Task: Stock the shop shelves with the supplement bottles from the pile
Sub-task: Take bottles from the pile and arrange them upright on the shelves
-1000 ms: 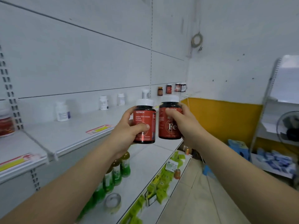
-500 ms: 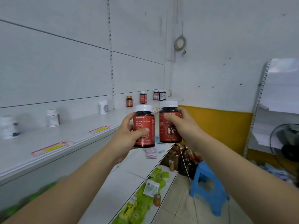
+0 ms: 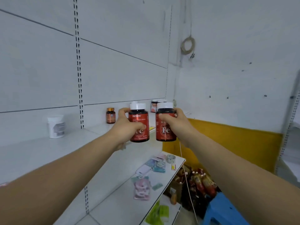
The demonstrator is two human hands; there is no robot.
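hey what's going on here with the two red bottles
A person is stocking a shop shelf. The left hand grips one red bottle and the right hand grips another red bottle, both upright, side by side, held above the upper shelf. A small amber bottle and a white bottle stand on that shelf.

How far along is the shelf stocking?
Done: a few bottles stand on the upper shelf, including an amber bottle. In hand: left hand and right hand each hold a red bottle, unplaced. Left: both; pile unseen.
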